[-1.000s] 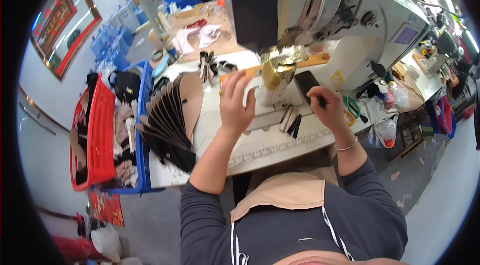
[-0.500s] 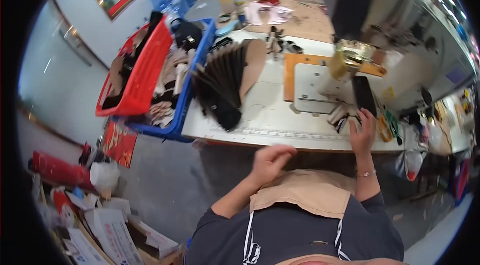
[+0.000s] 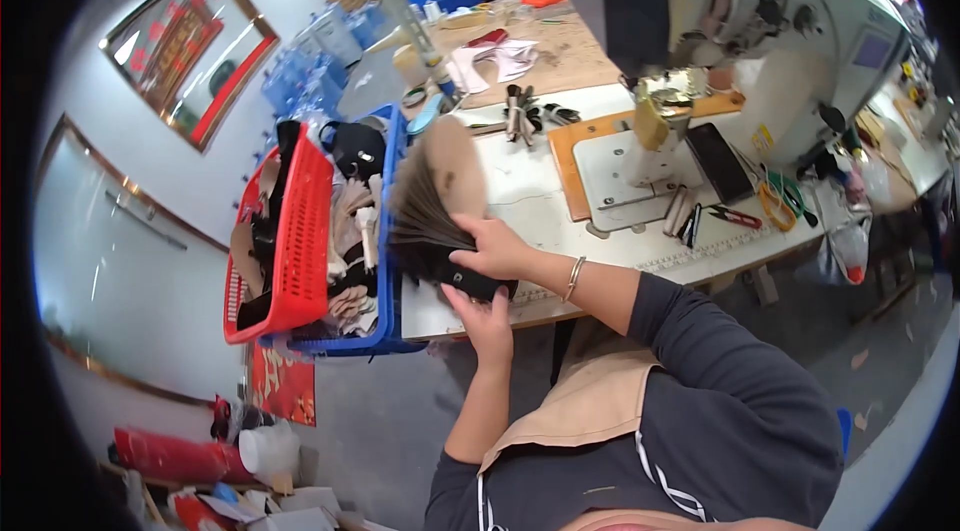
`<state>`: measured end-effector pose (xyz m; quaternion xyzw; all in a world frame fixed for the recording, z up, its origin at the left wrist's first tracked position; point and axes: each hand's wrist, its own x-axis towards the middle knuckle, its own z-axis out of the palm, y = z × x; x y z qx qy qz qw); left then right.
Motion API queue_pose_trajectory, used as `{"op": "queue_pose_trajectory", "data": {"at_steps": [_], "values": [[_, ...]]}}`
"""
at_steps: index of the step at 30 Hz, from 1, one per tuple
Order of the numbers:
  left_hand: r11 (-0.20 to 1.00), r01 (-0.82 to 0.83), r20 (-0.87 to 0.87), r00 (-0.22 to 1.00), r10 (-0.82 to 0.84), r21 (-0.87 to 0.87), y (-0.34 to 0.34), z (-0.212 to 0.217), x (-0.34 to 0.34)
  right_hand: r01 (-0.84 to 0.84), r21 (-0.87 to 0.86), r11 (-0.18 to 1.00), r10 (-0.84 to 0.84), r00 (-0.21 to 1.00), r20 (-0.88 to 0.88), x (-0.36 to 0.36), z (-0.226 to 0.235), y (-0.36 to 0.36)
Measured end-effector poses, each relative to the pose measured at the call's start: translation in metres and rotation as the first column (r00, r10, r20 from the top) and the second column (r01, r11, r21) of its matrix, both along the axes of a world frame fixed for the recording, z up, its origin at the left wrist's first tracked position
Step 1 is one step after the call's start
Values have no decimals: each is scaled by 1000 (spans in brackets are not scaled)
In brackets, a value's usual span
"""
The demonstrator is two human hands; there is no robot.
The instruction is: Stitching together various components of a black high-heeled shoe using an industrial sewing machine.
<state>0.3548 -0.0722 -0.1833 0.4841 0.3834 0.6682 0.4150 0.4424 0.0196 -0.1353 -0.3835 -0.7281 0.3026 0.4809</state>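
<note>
A fanned stack of dark, flat, rounded pieces [image 3: 420, 206], with a beige face on its right side, stands at the left end of the white sewing table [image 3: 515, 216]. Both hands are at its lower end. My right hand [image 3: 497, 251] reaches across from the right and grips its side, fingers closed on the layers. From below, my left hand [image 3: 485, 326] holds the black bottom end, thumb and fingers around its edge. Blur smears the upper layers, and the exact kind of piece cannot be made out.
Left of the table, a red basket [image 3: 302, 241] leans on a blue crate [image 3: 393, 331] of fabric pieces. To the right stand a sewing machine [image 3: 655, 116], a phone [image 3: 720, 163], red-handled snips [image 3: 737, 218], orange-handled scissors [image 3: 775, 206] and small bundled strips [image 3: 676, 211].
My right hand has left the small strips beside the machine and crossed left to the stack. My left hand has risen from near my apron to its lower end. The view has shifted.
</note>
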Motion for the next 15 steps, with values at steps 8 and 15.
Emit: {"op": "queue_pose_trajectory", "data": {"at_steps": [8,15], "values": [[725,638,-559,512,-652,-262,-1,25,71,120,494,861,-355,837,416,86,28,-16],[245,760,-370,6,-929,-602,-63,-39,94,283,506,815,-456,852,258,227,-19,-134]]}}
